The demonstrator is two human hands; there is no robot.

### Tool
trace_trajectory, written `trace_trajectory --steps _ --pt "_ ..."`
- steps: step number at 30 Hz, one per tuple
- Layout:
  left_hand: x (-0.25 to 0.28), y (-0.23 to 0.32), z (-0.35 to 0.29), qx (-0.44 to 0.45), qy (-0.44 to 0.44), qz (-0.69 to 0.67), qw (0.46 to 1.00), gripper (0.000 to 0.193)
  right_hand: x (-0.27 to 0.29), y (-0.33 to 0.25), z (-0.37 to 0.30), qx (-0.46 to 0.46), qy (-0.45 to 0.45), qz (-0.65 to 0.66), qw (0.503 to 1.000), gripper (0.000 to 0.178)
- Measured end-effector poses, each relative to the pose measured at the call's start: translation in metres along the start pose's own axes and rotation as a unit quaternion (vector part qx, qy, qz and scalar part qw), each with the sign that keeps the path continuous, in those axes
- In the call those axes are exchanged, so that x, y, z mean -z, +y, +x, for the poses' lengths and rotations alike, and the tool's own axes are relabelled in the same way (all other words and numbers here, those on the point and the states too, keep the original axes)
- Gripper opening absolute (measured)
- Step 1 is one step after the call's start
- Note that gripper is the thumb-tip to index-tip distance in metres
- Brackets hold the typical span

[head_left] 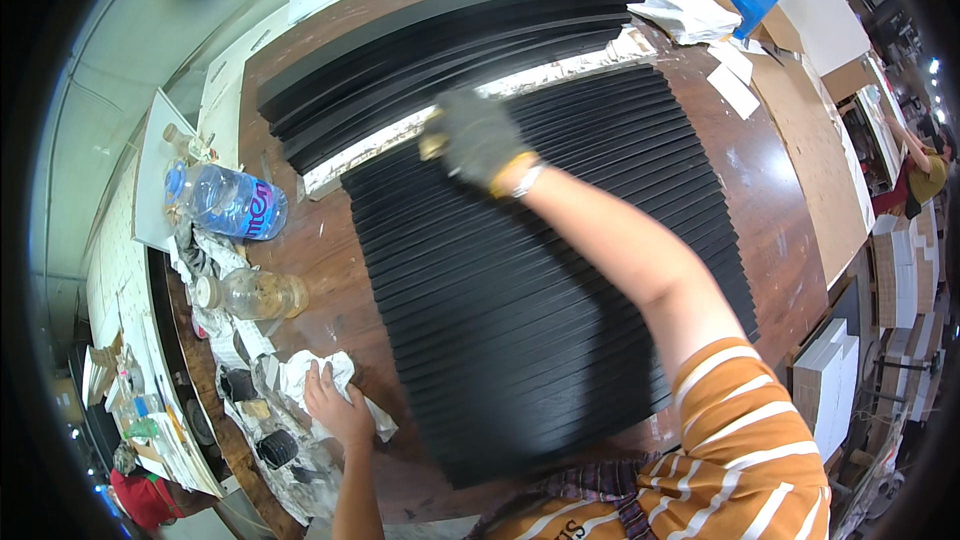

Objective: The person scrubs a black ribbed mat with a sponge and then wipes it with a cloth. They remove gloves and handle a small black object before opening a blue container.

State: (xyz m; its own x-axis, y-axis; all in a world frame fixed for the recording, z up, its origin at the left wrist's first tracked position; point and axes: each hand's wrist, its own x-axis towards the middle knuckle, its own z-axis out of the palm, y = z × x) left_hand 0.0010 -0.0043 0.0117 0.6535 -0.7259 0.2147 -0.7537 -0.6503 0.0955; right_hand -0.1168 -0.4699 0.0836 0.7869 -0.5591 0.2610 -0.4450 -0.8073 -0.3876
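My right hand (478, 143), in a dark grey work glove with a yellow cuff, is over the far left part of a row of black slats (530, 270). Motion smears its fingers; a small yellowish patch shows at their tips, and I cannot tell whether it is a held thing or part of the glove. The slats lie side by side in a wide sheet. My bare left hand (338, 408) is at the table's left side, its fingers curled over a crumpled white cloth (325, 375).
Beyond the slats run a paint-stained white strip (370, 145) and stacked black boards (450, 40). Left on the brown table (330, 270) are a large plastic bottle (235, 202) and a cloudy jar (262, 294). A blue bottle (757, 0) stands far right; another person (922, 175) is beyond.
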Motion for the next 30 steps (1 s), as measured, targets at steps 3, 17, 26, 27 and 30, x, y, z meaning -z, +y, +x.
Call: trace_trajectory --steps 3,17,26,27,30 --pt "-0.001 -0.001 -0.001 -0.006 0.010 -0.007 1.000 0.056 -0.044 -0.081 0.014 0.066 0.019 0.030 0.997 0.017" --pt "-0.004 -0.004 -0.002 -0.017 0.031 -0.006 0.999 0.055 0.032 0.066 -0.017 -0.042 0.000 -0.089 0.995 0.024" --pt "-0.005 -0.003 -0.002 -0.015 0.028 0.006 0.999 0.052 0.104 0.145 -0.076 -0.135 0.075 -0.179 0.972 0.020" --pt "-0.005 -0.003 -0.002 -0.013 0.026 0.005 1.000 0.052 0.085 0.117 -0.075 -0.069 0.078 -0.148 0.984 0.020" --pt "-0.004 -0.003 -0.003 -0.015 0.024 0.002 1.000 0.052 0.022 0.006 -0.075 0.073 0.058 -0.103 0.990 0.023"
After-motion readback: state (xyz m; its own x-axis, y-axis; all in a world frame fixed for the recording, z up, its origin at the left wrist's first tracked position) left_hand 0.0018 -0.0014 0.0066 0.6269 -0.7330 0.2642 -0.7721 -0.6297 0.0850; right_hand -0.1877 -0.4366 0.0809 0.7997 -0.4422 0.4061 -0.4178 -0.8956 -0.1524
